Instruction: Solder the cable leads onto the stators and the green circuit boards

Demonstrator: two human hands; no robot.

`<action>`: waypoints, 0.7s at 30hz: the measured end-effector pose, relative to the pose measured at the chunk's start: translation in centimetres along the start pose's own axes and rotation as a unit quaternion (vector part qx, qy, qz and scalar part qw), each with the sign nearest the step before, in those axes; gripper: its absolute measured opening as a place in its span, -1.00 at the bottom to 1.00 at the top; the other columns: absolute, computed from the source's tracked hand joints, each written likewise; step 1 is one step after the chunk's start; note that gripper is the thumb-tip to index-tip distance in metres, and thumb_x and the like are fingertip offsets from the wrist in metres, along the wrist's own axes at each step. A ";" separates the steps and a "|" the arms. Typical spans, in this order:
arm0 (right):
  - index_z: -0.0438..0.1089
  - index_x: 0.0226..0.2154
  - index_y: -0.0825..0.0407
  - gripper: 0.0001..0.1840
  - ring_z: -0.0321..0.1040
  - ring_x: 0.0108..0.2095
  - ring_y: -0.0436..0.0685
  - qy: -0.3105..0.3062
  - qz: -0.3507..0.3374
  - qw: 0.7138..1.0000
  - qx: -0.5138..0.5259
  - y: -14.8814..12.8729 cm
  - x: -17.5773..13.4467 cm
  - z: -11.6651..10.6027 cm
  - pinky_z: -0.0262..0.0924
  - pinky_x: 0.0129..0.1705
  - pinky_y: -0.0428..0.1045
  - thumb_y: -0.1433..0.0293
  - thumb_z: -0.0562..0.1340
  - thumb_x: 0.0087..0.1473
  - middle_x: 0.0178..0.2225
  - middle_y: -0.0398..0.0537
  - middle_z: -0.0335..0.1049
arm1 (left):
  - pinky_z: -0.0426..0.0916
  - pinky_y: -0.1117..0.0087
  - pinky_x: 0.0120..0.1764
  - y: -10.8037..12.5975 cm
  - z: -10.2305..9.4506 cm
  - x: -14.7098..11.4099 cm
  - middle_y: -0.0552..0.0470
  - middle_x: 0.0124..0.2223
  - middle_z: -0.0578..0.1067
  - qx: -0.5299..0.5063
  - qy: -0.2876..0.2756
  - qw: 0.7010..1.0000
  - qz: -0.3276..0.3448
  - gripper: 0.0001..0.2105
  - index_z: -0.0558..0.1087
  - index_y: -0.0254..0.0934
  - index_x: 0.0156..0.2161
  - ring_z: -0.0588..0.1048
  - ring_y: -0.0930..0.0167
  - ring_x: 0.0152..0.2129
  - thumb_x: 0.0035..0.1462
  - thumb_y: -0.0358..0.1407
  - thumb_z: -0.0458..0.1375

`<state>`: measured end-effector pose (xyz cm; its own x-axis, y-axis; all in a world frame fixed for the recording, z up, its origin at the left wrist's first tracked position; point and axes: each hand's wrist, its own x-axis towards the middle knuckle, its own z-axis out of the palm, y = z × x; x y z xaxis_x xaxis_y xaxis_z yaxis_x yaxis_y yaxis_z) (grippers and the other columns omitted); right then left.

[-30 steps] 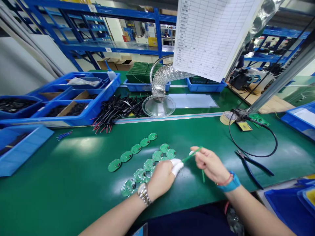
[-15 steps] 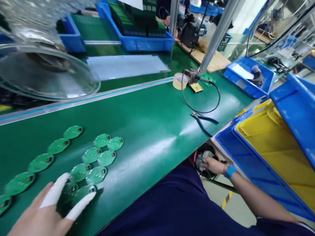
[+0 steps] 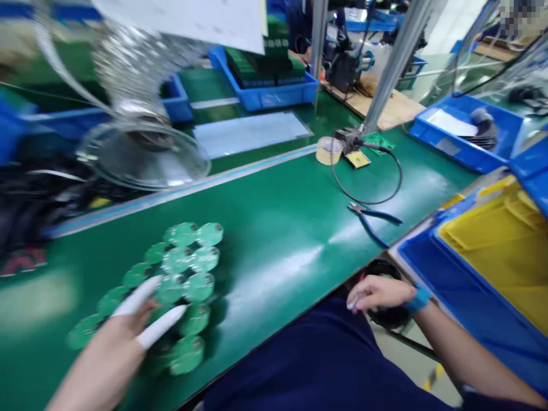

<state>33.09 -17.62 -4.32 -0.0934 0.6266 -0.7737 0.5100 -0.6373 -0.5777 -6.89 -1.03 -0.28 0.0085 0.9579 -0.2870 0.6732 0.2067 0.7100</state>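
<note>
My left hand (image 3: pixel 122 337), white covers on thumb and index finger, pinches a joined double row of round green circuit boards (image 3: pixel 199 288). The row is raised off the green bench, with a dark shadow beside it. Partly behind the hand runs a single line of similar round boards (image 3: pixel 113 299). Past the bench's front edge, my right hand (image 3: pixel 379 294) hovers over a dark bin (image 3: pixel 389 319). Its fingers are curled together, with white at the fingertips; whether anything is inside them cannot be seen.
Blue-handled cutters (image 3: pixel 372 220) lie on the green bench (image 3: pixel 274 222) at the right. Behind them are a tape roll (image 3: pixel 329 151) and a tool stand (image 3: pixel 347 138) with a looped cable. A clear extraction hood (image 3: pixel 145 157) hangs at left. Blue and yellow crates (image 3: pixel 492 240) stand at right.
My left hand has closed on the double row of boards and lifted it, bringing it against the single line. My right hand has risen out of the bin. The view has shifted left.
</note>
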 end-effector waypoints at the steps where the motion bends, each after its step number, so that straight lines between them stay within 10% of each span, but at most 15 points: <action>1: 0.39 -0.25 0.10 -0.66 0.38 -0.35 0.00 -0.040 -0.066 0.997 0.024 -2.2 0.3 0.4 0.30 -0.24 -0.06 0.23 0.27 -0.08 -0.37 -0.10 0.44 | 0.22 0.16 0.01 1.1 0.5 -0.5 0.03 -0.14 0.50 -0.056 -0.048 0.997 0.014 -0.39 0.35 -0.16 -0.01 0.40 0.18 -0.12 -0.24 -0.02 0.25; 4: 0.28 -0.09 0.09 -0.54 0.37 -0.27 0.00 -0.031 -0.280 0.940 0.190 -9.5 2.2 2.5 0.26 -0.17 -0.05 0.22 0.23 -0.05 -0.25 0.01 0.42 | 0.28 0.23 -0.05 3.9 2.8 -1.4 -0.05 -0.08 0.47 -0.253 -0.142 0.955 0.063 -0.54 0.37 -0.29 -0.05 0.41 0.23 -0.15 -0.08 -0.13 0.20; 8: 0.29 -0.25 0.08 -0.63 0.31 -0.51 -0.06 0.024 -0.338 0.913 0.228 -17.3 5.8 6.2 0.28 -0.44 -0.09 0.17 0.21 -0.07 -0.45 -0.15 0.35 | 0.27 0.29 -0.04 5.2 4.7 -1.9 -0.05 -0.05 0.45 -0.309 -0.161 0.931 0.113 -0.65 0.36 -0.29 -0.06 0.40 0.30 -0.13 0.04 -0.22 0.13; 21: 0.22 -0.62 0.07 -0.70 0.04 -0.56 -0.08 0.233 -0.391 0.877 0.152 -22.5 9.4 8.5 0.01 -0.50 -0.14 0.21 0.18 -0.05 -0.62 -0.22 0.19 | 0.28 0.41 -0.35 4.5 5.3 -0.2 0.02 -0.38 0.52 -0.047 0.149 0.969 0.190 -0.80 0.42 -0.27 -0.28 0.47 0.38 -0.45 0.11 -0.22 0.02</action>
<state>13.52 -1.21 -0.82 0.0829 0.9957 0.0406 0.1886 0.0243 -0.9818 0.08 -1.32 -0.48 0.0196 0.9805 0.1953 0.5920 -0.1688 0.7881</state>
